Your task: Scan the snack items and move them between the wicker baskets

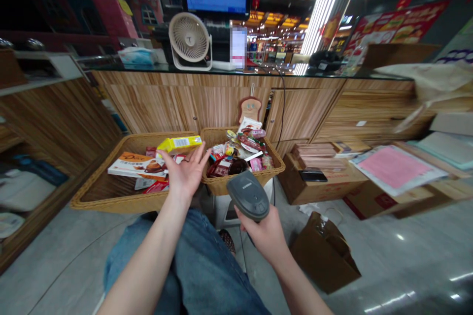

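Clenching a grey handheld barcode scanner point(248, 196) in the right hand point(256, 236), with the left hand point(184, 175) released and open at 9 o'clock, fingers spread just below a yellow box point(180, 145) in a wicker basket point(111, 205).

A dark grey handheld barcode scanner point(248, 195) sits gripped in the right hand point(258, 236), its rounded head tilted up and forward, over the front rim of a wicker basket point(242, 184) heaped with small snack packets. The left hand point(183, 174) is open, fingers spread, palm toward the camera, just in front of a yellow box point(179, 145) that lies tilted near the inner rim of a wider wicker tray point(111, 199). Whether the fingertips touch that box cannot be told. Beside it, a white and orange chocolate cake box point(136, 166) lies flat in the tray, among other packets.
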The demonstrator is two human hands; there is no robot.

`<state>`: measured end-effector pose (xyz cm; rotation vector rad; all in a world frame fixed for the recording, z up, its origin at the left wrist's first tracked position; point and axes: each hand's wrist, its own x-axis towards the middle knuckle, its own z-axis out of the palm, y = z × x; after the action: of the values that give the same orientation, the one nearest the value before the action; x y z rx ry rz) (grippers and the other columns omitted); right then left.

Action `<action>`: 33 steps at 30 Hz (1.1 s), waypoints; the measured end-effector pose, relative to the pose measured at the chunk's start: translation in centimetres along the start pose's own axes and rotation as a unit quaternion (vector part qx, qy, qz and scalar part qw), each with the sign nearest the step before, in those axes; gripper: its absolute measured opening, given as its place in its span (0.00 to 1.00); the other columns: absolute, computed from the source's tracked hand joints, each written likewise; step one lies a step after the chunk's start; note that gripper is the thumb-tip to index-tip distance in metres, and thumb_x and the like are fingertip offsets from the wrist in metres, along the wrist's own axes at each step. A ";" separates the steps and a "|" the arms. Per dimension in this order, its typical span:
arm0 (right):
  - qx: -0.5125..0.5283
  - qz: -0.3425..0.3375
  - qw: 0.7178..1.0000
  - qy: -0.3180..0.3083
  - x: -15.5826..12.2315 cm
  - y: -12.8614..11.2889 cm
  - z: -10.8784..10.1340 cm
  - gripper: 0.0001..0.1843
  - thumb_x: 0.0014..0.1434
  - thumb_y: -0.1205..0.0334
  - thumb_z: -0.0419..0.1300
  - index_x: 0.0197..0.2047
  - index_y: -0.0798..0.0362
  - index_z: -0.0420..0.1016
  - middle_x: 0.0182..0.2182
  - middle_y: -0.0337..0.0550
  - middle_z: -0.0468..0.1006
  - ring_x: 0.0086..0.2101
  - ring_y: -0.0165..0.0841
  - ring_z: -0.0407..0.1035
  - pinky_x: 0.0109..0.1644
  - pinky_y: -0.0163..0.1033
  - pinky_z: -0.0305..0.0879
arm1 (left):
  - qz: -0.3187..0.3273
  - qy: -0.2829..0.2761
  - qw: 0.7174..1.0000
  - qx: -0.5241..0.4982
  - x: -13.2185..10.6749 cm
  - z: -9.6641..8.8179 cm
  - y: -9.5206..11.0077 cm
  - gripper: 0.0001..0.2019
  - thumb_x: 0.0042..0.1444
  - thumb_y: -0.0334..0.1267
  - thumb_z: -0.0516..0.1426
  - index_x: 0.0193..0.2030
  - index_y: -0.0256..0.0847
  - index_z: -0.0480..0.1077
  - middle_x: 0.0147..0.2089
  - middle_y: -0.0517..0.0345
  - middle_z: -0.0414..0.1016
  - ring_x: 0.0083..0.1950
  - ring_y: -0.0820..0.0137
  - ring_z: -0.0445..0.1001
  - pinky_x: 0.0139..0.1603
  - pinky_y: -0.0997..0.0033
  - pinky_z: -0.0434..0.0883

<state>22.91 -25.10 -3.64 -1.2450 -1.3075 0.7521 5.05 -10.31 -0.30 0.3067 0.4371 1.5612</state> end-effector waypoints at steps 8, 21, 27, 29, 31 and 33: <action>0.001 0.001 1.000 0.000 -0.1 0.1 -0.4 0.12 0.57 0.56 0.65 0.25 0.50 0.73 0.20 0.44 0.78 0.32 0.44 0.79 0.33 0.40 0.76 | 0.052 -0.022 0.997 0.047 1.1 0.5 1.3 0.33 0.69 0.64 0.50 0.71 0.44 0.61 0.71 0.38 0.67 0.72 0.63 0.70 0.67 0.57 0.73; -0.014 0.005 1.000 0.026 0.2 1.1 -2.1 0.11 0.57 0.57 0.65 0.26 0.50 0.73 0.19 0.40 0.76 0.23 0.37 0.73 0.26 0.37 0.69 | 0.238 -0.345 0.514 0.748 9.8 3.7 -7.5 0.43 0.47 0.21 0.54 0.73 0.47 0.65 0.79 0.51 0.57 0.82 0.51 0.48 0.79 0.35 0.34; -0.023 0.011 0.999 0.026 0.4 0.7 -2.5 0.12 0.57 0.56 0.65 0.24 0.50 0.72 0.19 0.41 0.76 0.25 0.38 0.74 0.27 0.37 0.69 | 0.273 -0.375 0.360 0.810 10.8 3.4 -8.4 0.35 0.50 0.23 0.54 0.66 0.46 0.73 0.63 0.45 0.77 0.71 0.49 0.66 0.77 0.32 0.28; -0.021 0.010 0.999 0.030 0.4 0.8 -2.4 0.12 0.57 0.56 0.65 0.25 0.50 0.73 0.18 0.41 0.75 0.25 0.39 0.74 0.27 0.37 0.69 | 0.306 -0.373 0.355 0.801 10.5 3.2 -8.1 0.29 0.52 0.25 0.55 0.60 0.49 0.77 0.57 0.47 0.80 0.66 0.50 0.70 0.78 0.34 0.31; -0.016 0.009 0.999 0.030 0.3 0.9 -2.3 0.11 0.56 0.56 0.65 0.25 0.50 0.73 0.18 0.40 0.75 0.25 0.38 0.73 0.27 0.37 0.69 | 0.317 -0.374 0.364 0.791 10.2 3.2 -7.6 0.21 0.54 0.28 0.58 0.52 0.50 0.82 0.52 0.48 0.81 0.62 0.50 0.72 0.78 0.36 0.32; -0.013 0.009 0.999 0.029 0.2 1.1 -2.2 0.10 0.56 0.57 0.65 0.26 0.50 0.73 0.17 0.39 0.75 0.24 0.38 0.72 0.26 0.37 0.69 | 0.311 -0.378 0.390 0.780 10.0 3.2 -7.0 0.15 0.54 0.31 0.61 0.45 0.51 0.83 0.49 0.50 0.81 0.61 0.51 0.73 0.78 0.37 0.31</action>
<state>25.30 -25.17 -4.22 -1.2910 -1.2634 0.7087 12.34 -0.06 -1.38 2.8182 0.9930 0.8654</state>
